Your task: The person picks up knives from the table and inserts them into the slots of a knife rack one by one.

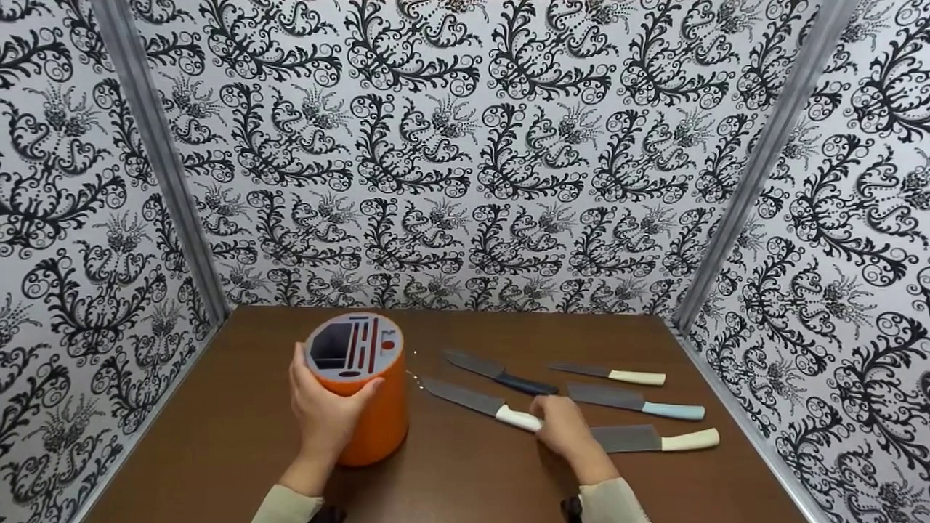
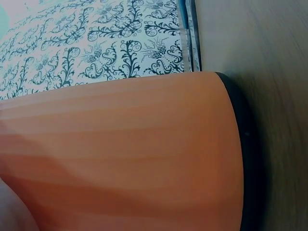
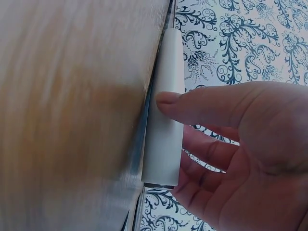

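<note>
An orange cylindrical knife block (image 1: 389, 414) with a grey slotted top stands upright at the left. My left hand (image 1: 325, 415) grips its near left side, thumb and fingers spread round the upper part. In the left wrist view, the block's orange wall (image 2: 144, 149) and black base fill most of the picture. Right of the block lies a white-handled knife (image 1: 513, 415), its blade pointing left. My right hand (image 1: 568, 430) pinches the end of that handle. The right wrist view has the thumb on the white handle (image 3: 166, 62) and the fingers behind it, close to the tabletop.
Beyond the white-handled knife lies a black-handled knife (image 1: 530, 383). Further right are a small cream-handled knife (image 1: 636, 377), a blue-handled cleaver (image 1: 674, 411) and a cream-handled cleaver (image 1: 690, 439), partly behind my right hand. Patterned walls (image 1: 450, 174) enclose the brown table (image 1: 465, 479).
</note>
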`<state>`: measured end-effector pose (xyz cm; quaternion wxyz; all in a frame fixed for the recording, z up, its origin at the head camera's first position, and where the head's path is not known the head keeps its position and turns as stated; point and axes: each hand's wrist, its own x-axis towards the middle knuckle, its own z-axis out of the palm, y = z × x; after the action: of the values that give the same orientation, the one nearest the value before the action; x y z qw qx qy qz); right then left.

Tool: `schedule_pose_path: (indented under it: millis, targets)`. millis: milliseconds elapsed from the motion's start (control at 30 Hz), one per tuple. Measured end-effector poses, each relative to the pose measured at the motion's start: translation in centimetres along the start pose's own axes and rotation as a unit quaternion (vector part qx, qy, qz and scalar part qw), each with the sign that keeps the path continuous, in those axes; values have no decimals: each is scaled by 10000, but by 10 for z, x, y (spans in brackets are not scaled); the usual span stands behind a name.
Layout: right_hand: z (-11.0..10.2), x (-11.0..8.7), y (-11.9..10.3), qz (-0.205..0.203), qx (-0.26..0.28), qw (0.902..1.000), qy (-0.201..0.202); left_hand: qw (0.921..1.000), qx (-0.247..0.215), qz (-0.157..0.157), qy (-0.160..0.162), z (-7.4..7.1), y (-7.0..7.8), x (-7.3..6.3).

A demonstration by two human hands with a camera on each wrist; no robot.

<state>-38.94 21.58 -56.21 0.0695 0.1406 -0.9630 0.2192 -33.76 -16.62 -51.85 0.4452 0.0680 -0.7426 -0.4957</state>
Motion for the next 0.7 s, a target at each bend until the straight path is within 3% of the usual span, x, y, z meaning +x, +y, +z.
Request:
schedule_pose_path:
  millis: [300, 500, 700]
  targets:
    - [0, -3, 0, -331, -157, 9991, 225, 9999, -55, -58, -115, -1, 2, -1]
    - [-3, -4, -1, -168, -85, 9998, -84, 9999, -17, -81, -123, -1, 1, 0]
    - [-20, -4, -2, -64, 17, 9995, -304, 9998, -3, -97, -150, -1, 0, 1]
